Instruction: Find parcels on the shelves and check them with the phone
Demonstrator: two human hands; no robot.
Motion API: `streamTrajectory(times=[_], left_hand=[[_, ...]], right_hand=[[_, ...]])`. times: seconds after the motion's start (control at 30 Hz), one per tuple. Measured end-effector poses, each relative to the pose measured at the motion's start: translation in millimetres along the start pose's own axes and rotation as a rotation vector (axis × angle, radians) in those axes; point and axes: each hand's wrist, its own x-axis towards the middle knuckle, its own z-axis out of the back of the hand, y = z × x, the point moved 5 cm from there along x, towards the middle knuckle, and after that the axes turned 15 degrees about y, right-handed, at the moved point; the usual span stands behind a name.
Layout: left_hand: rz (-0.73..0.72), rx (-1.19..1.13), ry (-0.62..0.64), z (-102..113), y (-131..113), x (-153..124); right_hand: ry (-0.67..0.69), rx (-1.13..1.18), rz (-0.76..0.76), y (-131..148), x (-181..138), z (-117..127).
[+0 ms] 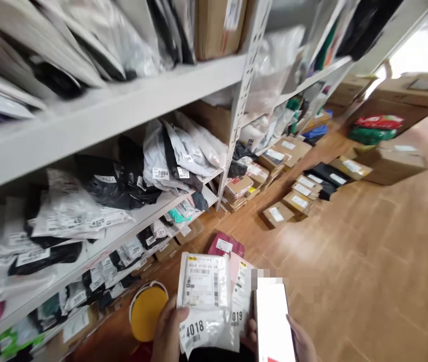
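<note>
Shelves [96,118] crammed with bagged parcels; cardboard boxes [296,193] on wooden floor [368,261].

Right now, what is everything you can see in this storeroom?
white parcel marked 4018: one, white with label, held up in the left hand
parcels behind it: a few, white and pink, one marked 019, fanned behind the first
phone: one, bright white screen, in the right hand
yellow round lid: one, yellow with white rim, on the floor below the shelves
shelves: grey metal racks, left side, several tiers
bagged parcels on shelves: many, white, grey and black, numbered labels
cardboard boxes: many, brown, along the wooden floor and stacked far right
left hand: bottom centre, gripping the parcels
right hand: bottom, holding the phone
</note>
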Motion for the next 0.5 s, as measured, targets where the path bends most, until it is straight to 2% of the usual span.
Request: streamTrajectory(times=[0.13,0.23,0.37,0.5], left_hand=[[-0.097,-0.015,0.149,-26.3,-12.5,-53.6],[-0.133,-0.022,0.162,-30.5,-17.1,-80.5],[-0.184,-0.039,0.203,-38.2,-18.1,-102.8],[-0.209,0.02,0.238,-52.5,-15.5,-117.3]], right_hand=[[0.199,0.086,-0.033,11.3,-42.3,-69.1],[0.275,0.049,-0.03,19.3,-68.4,-104.3],[0.344,-0.006,-0.033,24.8,-93.4,-127.8],[0.445,-0.084,-0.024,30.0,-109.5,-135.8]])
